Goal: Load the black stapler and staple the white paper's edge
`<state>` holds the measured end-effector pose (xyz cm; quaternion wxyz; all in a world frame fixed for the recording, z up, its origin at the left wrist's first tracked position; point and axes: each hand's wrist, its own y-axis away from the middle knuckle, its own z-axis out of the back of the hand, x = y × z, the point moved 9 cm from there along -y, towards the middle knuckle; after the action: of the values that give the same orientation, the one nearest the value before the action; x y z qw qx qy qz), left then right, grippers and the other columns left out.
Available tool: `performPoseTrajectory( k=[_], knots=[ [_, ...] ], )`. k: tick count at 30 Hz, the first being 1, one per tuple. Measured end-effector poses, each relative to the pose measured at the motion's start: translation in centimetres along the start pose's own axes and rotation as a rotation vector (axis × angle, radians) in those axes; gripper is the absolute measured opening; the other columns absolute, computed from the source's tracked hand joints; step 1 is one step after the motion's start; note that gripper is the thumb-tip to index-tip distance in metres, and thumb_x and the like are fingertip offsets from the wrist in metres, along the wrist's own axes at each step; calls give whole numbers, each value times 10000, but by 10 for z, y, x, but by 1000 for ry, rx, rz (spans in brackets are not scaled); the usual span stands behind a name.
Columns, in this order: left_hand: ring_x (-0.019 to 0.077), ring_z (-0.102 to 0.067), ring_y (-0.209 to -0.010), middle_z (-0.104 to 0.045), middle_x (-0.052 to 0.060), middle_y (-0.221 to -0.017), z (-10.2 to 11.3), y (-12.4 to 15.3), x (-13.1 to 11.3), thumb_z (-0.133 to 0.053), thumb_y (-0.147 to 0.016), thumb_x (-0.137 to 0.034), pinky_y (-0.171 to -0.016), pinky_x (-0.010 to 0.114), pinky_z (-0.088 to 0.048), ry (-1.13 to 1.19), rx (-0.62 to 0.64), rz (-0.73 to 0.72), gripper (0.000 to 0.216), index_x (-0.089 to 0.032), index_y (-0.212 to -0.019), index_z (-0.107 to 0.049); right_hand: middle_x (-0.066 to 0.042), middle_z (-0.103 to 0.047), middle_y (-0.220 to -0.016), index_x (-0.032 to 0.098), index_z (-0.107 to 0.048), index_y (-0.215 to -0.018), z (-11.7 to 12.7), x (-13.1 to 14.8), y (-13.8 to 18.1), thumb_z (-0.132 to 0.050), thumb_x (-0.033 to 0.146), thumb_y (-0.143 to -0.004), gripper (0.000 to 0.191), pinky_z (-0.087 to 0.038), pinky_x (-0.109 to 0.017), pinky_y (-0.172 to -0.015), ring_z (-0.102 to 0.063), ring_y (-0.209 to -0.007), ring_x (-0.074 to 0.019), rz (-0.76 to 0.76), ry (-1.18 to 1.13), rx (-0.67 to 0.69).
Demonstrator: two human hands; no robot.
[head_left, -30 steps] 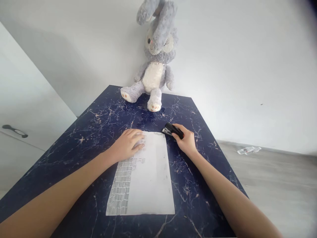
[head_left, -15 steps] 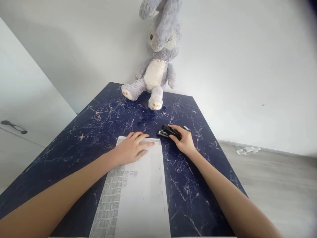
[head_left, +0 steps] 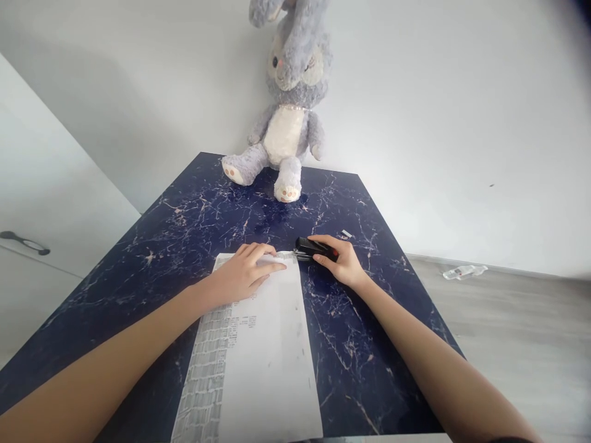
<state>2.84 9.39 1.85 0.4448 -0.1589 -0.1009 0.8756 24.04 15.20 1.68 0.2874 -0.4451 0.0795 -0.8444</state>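
Note:
A long stack of printed paper (head_left: 268, 375) lies on the dark blue marbled table, with grey printed columns along its left side. My left hand (head_left: 244, 271) rests over its far end, fingers curled at the top edge and thumb on the sheet, gripping it. My right hand (head_left: 340, 259) is wrapped round a black stapler (head_left: 314, 248) with a red spot near its rear. The stapler's front end is at the paper's far right corner. Whether the corner is between its jaws is hard to see.
A grey plush rabbit (head_left: 286, 129) sits at the table's (head_left: 369, 344) far end against the wall. Beyond my right hand lies a small light strip (head_left: 346, 234). A clear plastic item (head_left: 464, 272) is on the floor at right; a cabinet handle (head_left: 25, 242) shows at left.
The stapler in my right hand has moved slightly left and turned level, reaching the paper's corner. My left fingers have curled in at the paper's top edge, which is slightly raised.

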Motion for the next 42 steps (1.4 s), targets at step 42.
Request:
performPoseTrajectory(
  k=[42],
  knots=[
    [265, -299, -1566, -329, -4, -1690, -37, -7, 8, -426, -1049, -152, -1260, 574, -105, 125, 178, -39, 624, -449, -1593, -357, -71, -707, -964, 206, -655, -1160, -38, 46, -1, -301, 336, -1128, 378, -365, -391, -837, -575, -882, -246, 83, 724, 4]
  ],
)
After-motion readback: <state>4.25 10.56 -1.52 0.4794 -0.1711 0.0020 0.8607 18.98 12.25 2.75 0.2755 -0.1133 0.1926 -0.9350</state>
